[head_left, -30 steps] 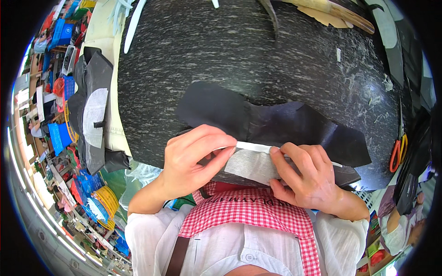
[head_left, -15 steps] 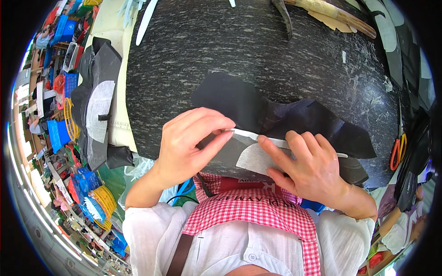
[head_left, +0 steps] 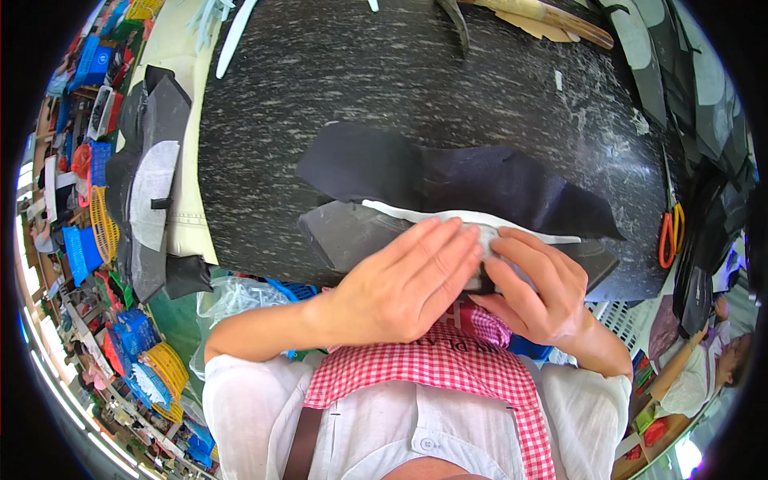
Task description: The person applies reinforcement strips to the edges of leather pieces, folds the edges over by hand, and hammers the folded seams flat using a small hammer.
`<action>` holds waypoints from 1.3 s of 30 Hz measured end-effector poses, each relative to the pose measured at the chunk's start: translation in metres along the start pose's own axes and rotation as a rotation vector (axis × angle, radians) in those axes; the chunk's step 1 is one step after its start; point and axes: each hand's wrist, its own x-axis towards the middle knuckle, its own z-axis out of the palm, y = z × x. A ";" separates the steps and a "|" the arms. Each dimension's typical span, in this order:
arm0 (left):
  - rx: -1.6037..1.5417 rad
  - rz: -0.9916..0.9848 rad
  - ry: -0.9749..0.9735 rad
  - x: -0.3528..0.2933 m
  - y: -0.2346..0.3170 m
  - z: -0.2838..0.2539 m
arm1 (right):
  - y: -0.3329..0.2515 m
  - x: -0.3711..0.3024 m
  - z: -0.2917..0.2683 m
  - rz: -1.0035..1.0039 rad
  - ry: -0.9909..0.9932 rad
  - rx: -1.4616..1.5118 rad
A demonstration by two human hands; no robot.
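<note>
A grey fabric piece (head_left: 352, 232) with a white strip (head_left: 416, 214) along its upper edge lies at the near edge of the dark speckled table (head_left: 360, 88). My left hand (head_left: 408, 280) lies flat on it, fingers together and pointing right. My right hand (head_left: 532, 284) meets it from the right, fingertips pinching the white strip. A dark navy fabric piece (head_left: 448, 176) lies just beyond, partly under the grey one.
Orange-handled scissors (head_left: 668, 228) lie at the table's right edge. Stacked grey and black cut pieces (head_left: 152, 184) hang at the left edge. Tools and strips (head_left: 512, 16) lie at the far side. Another person (head_left: 704, 368) sits at lower right.
My left hand has gone from pinching the white strip to lying flat over the grey piece. Both hands moved closer together, and the grey piece now lies spread out to the left.
</note>
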 end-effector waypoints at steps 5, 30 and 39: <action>0.110 0.209 -0.255 0.000 0.009 -0.015 | -0.017 -0.015 -0.003 -0.040 -0.243 -0.066; -0.180 -0.345 0.157 0.093 0.054 0.043 | 0.041 -0.083 -0.023 -0.098 0.069 -0.108; 0.022 -0.034 -0.051 0.089 0.055 0.044 | 0.052 -0.109 -0.035 0.202 -0.034 -0.183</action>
